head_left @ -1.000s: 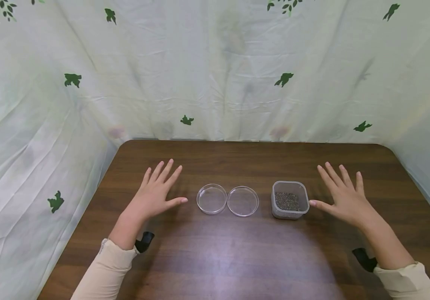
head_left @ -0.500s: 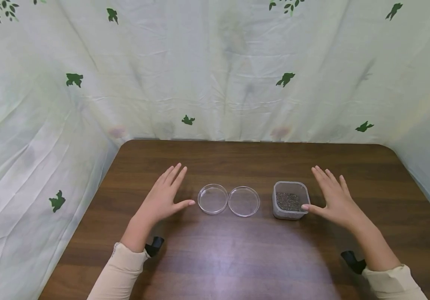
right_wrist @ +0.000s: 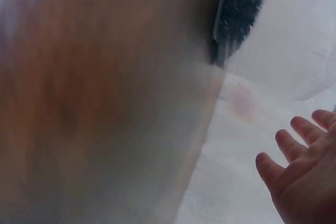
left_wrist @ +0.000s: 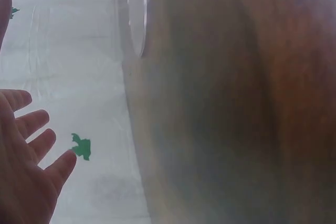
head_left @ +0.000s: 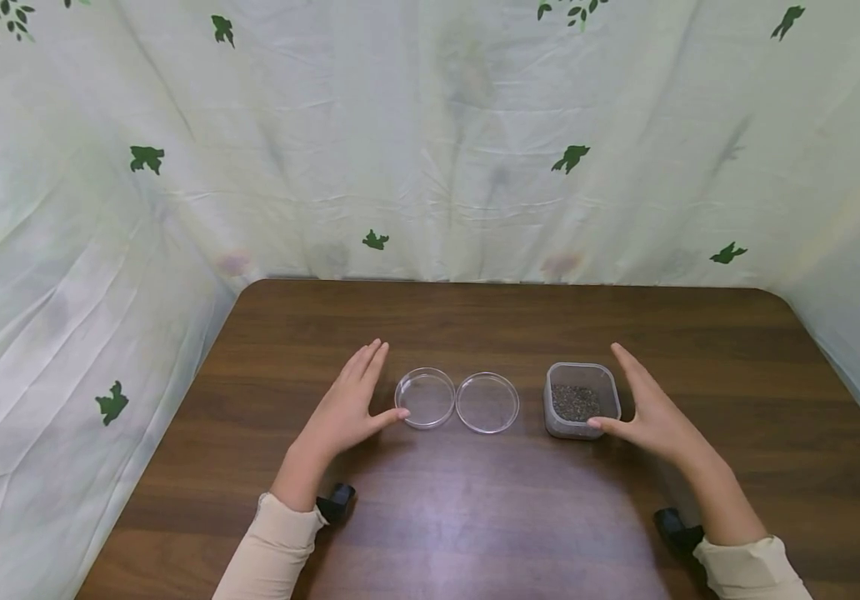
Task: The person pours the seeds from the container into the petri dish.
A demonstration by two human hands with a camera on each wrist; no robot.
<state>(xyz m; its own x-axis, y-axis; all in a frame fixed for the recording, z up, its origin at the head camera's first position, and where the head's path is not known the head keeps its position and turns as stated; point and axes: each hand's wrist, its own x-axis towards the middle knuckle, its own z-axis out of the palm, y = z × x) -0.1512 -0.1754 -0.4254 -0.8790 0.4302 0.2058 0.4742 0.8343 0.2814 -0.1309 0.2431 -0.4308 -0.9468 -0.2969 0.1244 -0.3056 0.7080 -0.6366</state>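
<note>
Two clear, shallow round dishes, a left dish (head_left: 426,400) and a right dish (head_left: 487,403), lie side by side mid-table and look like petri dish halves. To their right stands a clear square plastic tub (head_left: 582,429) partly filled with small dark grains (head_left: 576,403). My left hand (head_left: 347,408) is beside the left dish, fingers extended, its thumb tip overlapping the rim; contact cannot be told. My right hand (head_left: 655,417) is spread at the tub's right side, thumb in front of its near corner. The wrist views show both hands (left_wrist: 26,166) with fingers apart, holding nothing.
Everything stands on a brown wooden table (head_left: 430,517). A pale cloth (head_left: 430,150) with green bird and leaf prints hangs behind and at both sides. A black band (head_left: 337,503) is on the left wrist and another black band (head_left: 676,531) on the right.
Both hands have moved inward, the left rightward to the left dish and the right leftward to the tub. Their fingers have drawn closer together. The dishes and tub have stayed in place.
</note>
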